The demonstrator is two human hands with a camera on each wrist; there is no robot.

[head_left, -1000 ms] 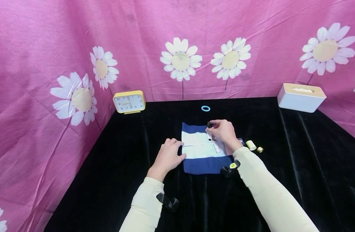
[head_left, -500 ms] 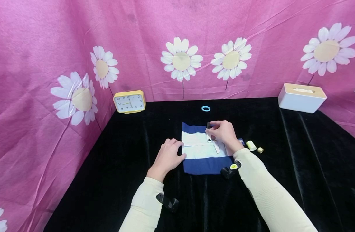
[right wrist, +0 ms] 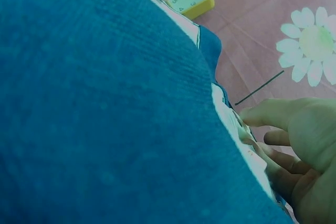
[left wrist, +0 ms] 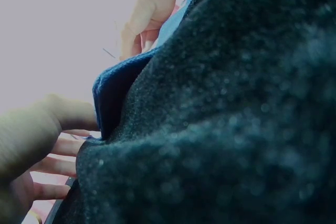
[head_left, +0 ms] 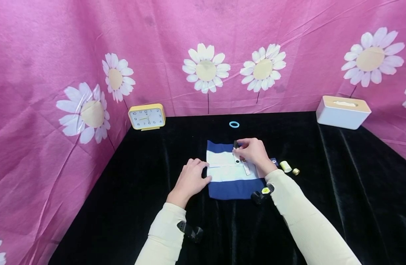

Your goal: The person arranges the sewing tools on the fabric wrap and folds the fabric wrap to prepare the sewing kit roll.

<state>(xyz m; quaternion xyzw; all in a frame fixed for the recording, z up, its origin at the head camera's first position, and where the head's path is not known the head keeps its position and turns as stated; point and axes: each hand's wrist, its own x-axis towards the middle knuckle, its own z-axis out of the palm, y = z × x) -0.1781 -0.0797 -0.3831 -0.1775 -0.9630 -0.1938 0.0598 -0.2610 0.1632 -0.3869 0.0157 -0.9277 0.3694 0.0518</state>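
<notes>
A blue-and-white cloth pouch point(head_left: 236, 189) lies unfolded on the black cloth in the head view. My left hand point(head_left: 190, 177) rests at its left edge, fingers and thumb spread and touching the border. Over the upper part of the pouch, my right hand point(head_left: 254, 151) pinches a small slim white piece with a black end point(head_left: 236, 156); its kind is too small to tell. A narrow white strip point(head_left: 246, 169) lies beside it, partly under the right hand. In the right wrist view, blue fabric point(right wrist: 105, 108) fills much of the frame and hides what the fingertips hold.
Right of the pouch lie a pale thread spool point(head_left: 285, 166) and a small gold-coloured piece point(head_left: 296, 171). A light-blue ring point(head_left: 234, 124) lies behind it. At the back stand a yellow clock point(head_left: 147, 116) and a tissue box point(head_left: 343, 113), before a pink flowered curtain point(head_left: 163, 44).
My right hand has shifted very slightly left with the black-ended white piece. The left hand keeps its place at the pouch's edge.
</notes>
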